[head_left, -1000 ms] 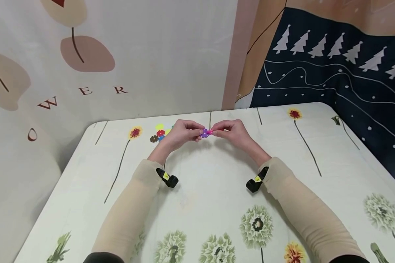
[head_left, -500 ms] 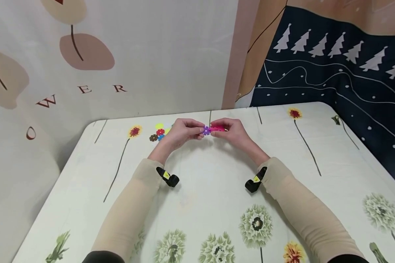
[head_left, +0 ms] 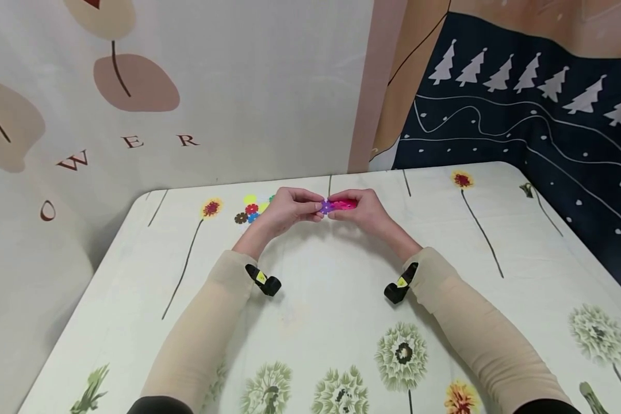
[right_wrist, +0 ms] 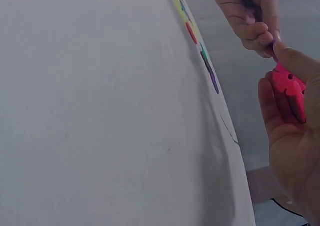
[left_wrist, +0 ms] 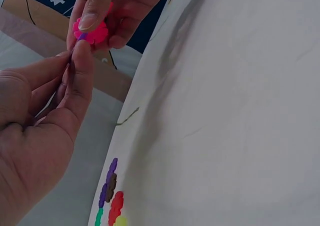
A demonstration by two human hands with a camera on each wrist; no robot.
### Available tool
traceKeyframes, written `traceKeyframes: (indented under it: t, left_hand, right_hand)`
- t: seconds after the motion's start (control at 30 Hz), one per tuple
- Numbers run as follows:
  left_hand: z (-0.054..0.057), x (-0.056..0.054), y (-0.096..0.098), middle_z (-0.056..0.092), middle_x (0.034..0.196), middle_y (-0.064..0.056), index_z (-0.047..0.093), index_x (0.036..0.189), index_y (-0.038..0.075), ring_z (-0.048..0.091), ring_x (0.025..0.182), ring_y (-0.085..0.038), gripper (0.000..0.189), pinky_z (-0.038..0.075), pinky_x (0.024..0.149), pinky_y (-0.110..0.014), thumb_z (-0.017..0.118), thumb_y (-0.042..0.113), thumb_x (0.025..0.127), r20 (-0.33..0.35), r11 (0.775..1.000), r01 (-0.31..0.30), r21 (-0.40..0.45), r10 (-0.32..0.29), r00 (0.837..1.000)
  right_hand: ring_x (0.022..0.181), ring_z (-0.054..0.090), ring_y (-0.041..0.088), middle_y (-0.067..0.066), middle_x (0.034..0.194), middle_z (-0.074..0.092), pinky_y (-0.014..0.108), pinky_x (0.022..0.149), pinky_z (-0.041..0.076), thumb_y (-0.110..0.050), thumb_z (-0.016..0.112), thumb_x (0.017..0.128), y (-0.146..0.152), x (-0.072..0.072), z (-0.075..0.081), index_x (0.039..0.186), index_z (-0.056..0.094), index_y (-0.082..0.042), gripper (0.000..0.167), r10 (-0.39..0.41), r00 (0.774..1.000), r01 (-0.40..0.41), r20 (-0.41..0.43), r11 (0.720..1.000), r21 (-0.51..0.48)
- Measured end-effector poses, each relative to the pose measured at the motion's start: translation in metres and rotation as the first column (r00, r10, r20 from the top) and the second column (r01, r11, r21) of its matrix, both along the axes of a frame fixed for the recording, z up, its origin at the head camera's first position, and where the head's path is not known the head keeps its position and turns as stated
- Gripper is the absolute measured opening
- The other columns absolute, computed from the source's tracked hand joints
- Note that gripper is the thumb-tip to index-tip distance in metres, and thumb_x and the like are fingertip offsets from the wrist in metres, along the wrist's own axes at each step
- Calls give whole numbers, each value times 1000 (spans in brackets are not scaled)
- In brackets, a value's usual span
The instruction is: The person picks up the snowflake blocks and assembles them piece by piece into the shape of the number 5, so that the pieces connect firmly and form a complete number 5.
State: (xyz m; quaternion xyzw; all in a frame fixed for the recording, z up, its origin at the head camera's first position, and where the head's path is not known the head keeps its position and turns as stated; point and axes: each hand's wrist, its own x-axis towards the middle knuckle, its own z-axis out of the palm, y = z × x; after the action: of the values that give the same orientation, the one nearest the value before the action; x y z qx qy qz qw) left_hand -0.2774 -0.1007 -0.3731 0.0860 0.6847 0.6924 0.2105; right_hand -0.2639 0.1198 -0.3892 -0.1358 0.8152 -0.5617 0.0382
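Over the far part of the table, both hands meet at a small joined set of notched, flower-shaped plastic discs. My left hand pinches the purple disc between thumb and fingers. My right hand grips the pink discs, with its thumb across them in the left wrist view. There the purple disc is seen edge-on, meeting the pink one at right fingertips. From the right wrist, the pink discs show a small hole and lie along the curled fingers, partly hidden by the thumb.
Left of my left hand lies a group of loose discs, among them a red disc, a brown disc and a yellow disc. A flower-printed cloth covers the table. Behind its far edge hangs a pale curtain.
My right hand has shifted its grip, so more of the pink discs now shows between its fingers. Its fingertips have come closer to the purple disc. My left hand has barely moved.
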Motion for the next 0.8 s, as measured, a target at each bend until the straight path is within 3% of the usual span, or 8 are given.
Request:
traceKeyframes:
  t: [0.13, 0.3, 0.4, 0.53, 0.63, 0.8]
  left_hand:
    - [2, 0, -5, 72, 105, -24, 66, 123, -12, 74, 81, -22, 28, 60, 86, -38, 68, 0, 98, -25, 999, 15, -47, -16, 1000]
    - [1, -3, -23, 68, 115, -29, 64, 128, -10, 74, 85, -22, 36, 59, 90, -40, 71, 8, 98, -96, 982, -16, -189, -2, 995]
    - [-2, -5, -37, 69, 115, -25, 66, 127, -6, 72, 88, -23, 34, 60, 87, -37, 71, 13, 99, -149, 949, -46, -313, -1, 989]
    - [-7, -6, -52, 72, 111, -17, 72, 121, -1, 70, 90, -25, 27, 60, 82, -34, 72, 12, 98, -231, 884, -86, -460, -26, 973]
    - [-8, -6, -61, 72, 110, -15, 73, 119, 0, 69, 93, -26, 24, 59, 83, -35, 73, 10, 96, -284, 844, -114, -524, -47, 958]
    - [-12, -3, -76, 72, 108, -14, 73, 120, 1, 66, 96, -26, 26, 58, 83, -34, 73, 6, 95, -313, 801, -129, -584, -76, 947]
  right_hand:
    - [117, 56, 28, 12, 125, 69, 37, 94, 52, -15, 86, 86, -1, 1, 1, 123, 75, -6, 40, -16, 1000, 16, 26, 1000, 11]
    - [121, 56, 28, 11, 128, 68, 38, 98, 52, -16, 85, 86, -1, 1, 0, 124, 74, -7, 40, -29, 999, 30, 44, 1000, -5]
    - [121, 57, 26, 10, 128, 68, 36, 98, 52, -16, 86, 86, 1, 1, 1, 125, 74, -8, 41, -38, 998, 39, 51, 999, -26]
    - [118, 60, 25, 10, 127, 68, 30, 93, 54, -15, 86, 86, 4, 1, 1, 125, 74, -7, 41, -48, 998, 50, 51, 997, -51]
    - [116, 61, 25, 11, 126, 69, 26, 89, 55, -14, 86, 86, 5, 1, 2, 125, 74, -5, 42, -45, 998, 48, 42, 997, -67]
    - [116, 62, 25, 11, 126, 69, 25, 89, 54, -13, 86, 86, 6, 3, 4, 125, 74, -4, 41, -44, 998, 47, 35, 996, -80]
